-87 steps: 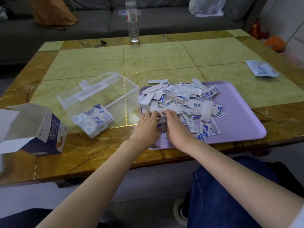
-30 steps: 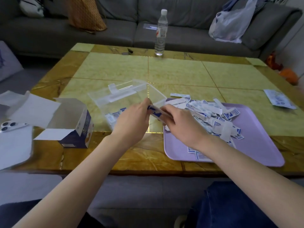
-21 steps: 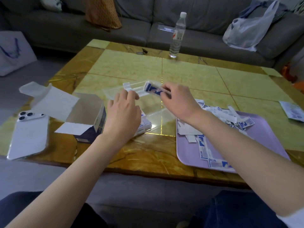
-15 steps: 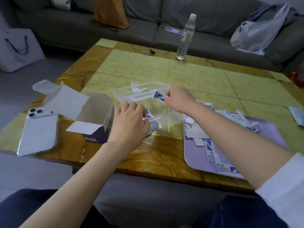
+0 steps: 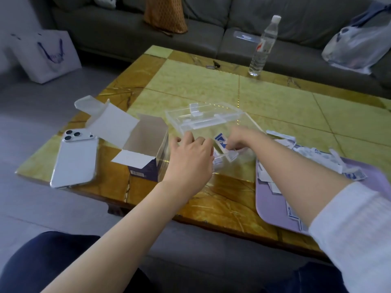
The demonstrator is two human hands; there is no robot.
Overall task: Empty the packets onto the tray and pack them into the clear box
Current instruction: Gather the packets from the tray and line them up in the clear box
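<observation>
Clear box [image 5: 203,121], lid open, left of the lilac tray [image 5: 378,187].
White-and-blue packets [image 5: 220,140] sit inside it; a loose heap [image 5: 311,154] covers the tray's far side.

clear box [image 5: 203,117]: glossy clear plastic | tray [image 5: 376,187]: matt lilac plastic | table [image 5: 190,85]: polished stone-look
</observation>
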